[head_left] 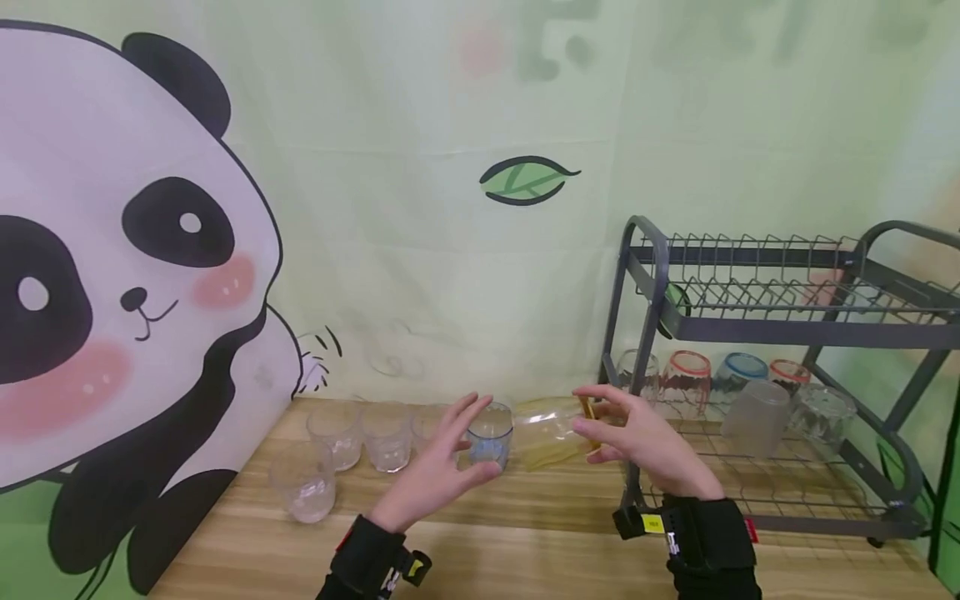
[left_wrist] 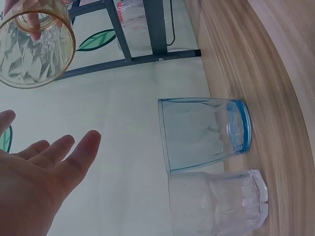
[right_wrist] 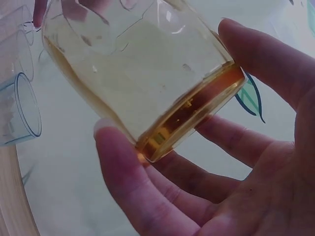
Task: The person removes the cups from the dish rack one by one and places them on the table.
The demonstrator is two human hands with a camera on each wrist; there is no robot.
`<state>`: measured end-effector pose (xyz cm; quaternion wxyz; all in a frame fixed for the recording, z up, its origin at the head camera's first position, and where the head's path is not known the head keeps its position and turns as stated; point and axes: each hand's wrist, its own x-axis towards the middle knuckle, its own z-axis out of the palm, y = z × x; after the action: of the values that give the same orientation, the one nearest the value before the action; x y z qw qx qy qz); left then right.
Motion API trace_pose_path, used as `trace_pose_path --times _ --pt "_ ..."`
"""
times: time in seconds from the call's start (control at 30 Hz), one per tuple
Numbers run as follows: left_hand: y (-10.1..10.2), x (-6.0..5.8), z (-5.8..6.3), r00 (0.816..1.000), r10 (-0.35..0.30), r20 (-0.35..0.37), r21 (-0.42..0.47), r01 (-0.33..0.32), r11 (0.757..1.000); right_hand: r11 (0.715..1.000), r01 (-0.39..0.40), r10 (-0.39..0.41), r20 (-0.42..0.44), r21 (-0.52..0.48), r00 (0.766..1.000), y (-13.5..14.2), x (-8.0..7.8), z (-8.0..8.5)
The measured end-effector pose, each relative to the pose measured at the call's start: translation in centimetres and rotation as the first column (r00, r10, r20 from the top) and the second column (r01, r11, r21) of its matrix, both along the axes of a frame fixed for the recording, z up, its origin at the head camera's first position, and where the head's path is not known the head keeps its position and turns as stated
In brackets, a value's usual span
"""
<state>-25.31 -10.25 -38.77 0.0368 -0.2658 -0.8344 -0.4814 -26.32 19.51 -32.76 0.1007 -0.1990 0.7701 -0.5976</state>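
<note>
My right hand [head_left: 637, 437] grips an amber drinking glass [head_left: 551, 432] by its thick base. The glass lies sideways in the air, its mouth toward the left hand, and the right wrist view shows thumb and fingers around the amber base [right_wrist: 192, 113]. My left hand [head_left: 442, 458] is raised with fingers spread, apart from the amber glass and holding nothing. Just behind it, a blue-tinted glass [left_wrist: 204, 132] stands upright on the wooden table, beside a clear glass [left_wrist: 216, 204].
Several clear glasses [head_left: 388, 442] stand on the table [head_left: 480, 558] at left, one [head_left: 306, 492] nearer the front. At right is a dark two-tier dish rack [head_left: 795, 332]; upturned glasses sit on its lower shelf, including a red-rimmed glass [head_left: 686, 383] and a frosted cup [head_left: 757, 417].
</note>
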Motion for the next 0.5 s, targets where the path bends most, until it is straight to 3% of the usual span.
trace_pose_path --times 0.3,0.5 --pt "0.9 -0.1 0.0 1.0 -0.011 0.012 0.026 0.01 1.0 0.998 -0.033 0.035 0.037 -0.049 0.999 -1.2 -0.4 -0.6" --pt "1.3 -0.2 -0.2 0.993 -0.079 0.091 0.182 0.062 0.981 0.993 -0.059 0.065 0.048 -0.107 0.997 -1.8 -0.6 -1.0"
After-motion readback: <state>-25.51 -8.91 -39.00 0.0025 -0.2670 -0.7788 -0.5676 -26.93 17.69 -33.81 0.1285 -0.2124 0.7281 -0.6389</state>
